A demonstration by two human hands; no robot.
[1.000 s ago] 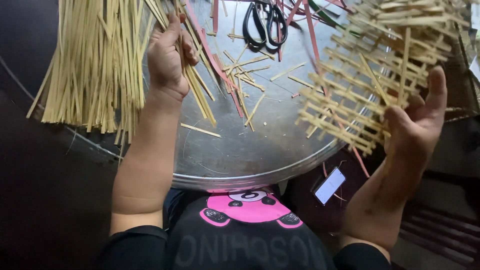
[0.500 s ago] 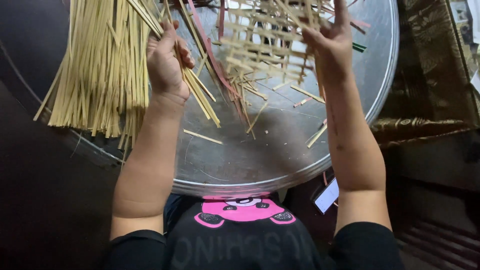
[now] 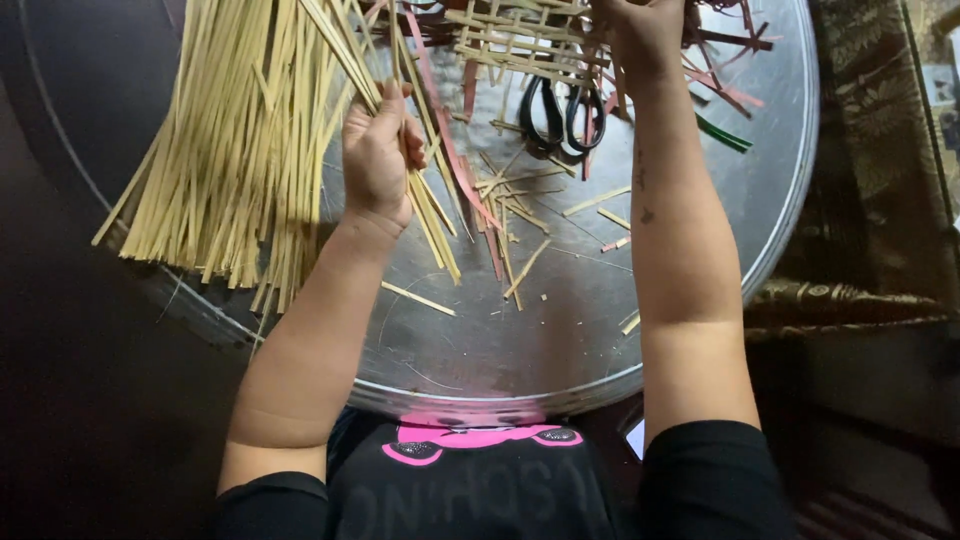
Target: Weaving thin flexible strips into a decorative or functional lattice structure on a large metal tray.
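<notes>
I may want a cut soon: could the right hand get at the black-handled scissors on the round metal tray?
Probably yes. The black-handled scissors lie uncovered on the round metal tray, just beside the right hand. But that hand is occupied with the woven lattice of pale bamboo strips, which it would need to release first.

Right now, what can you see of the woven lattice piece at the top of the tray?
The woven lattice is an open grid of pale flat strips, like split bamboo, crossed over and under with square gaps. It sits at the far side of the round metal tray, partly cut off by the frame's top edge. The right hand grips its right side. Black-handled scissors show just below it, with reddish strips alongside.
</notes>
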